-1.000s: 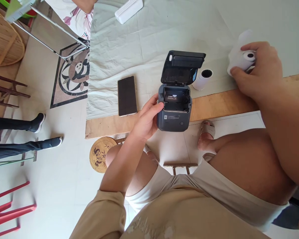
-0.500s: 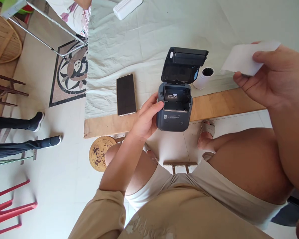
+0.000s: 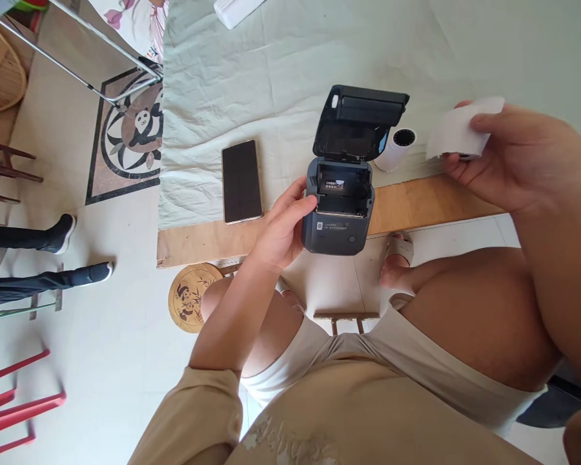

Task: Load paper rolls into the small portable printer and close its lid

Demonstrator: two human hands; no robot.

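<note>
A dark phone [image 3: 242,181] is laid flat on the pale cloth [image 3: 271,77], left of the grey printer [image 3: 339,206]. The printer's left side is gripped by the left hand [image 3: 281,229], fingers curled against it; its lid is raised open. Just right of the lid, a paper roll [image 3: 397,148] is stood on end. Further right, a white paper strip [image 3: 458,129] is pinched by the right hand [image 3: 508,161].

Tan short-sleeved top [image 3: 290,426] (pale lettering on the front), white shorts [image 3: 407,361] — a slip-on sandal [image 3: 397,248].
</note>
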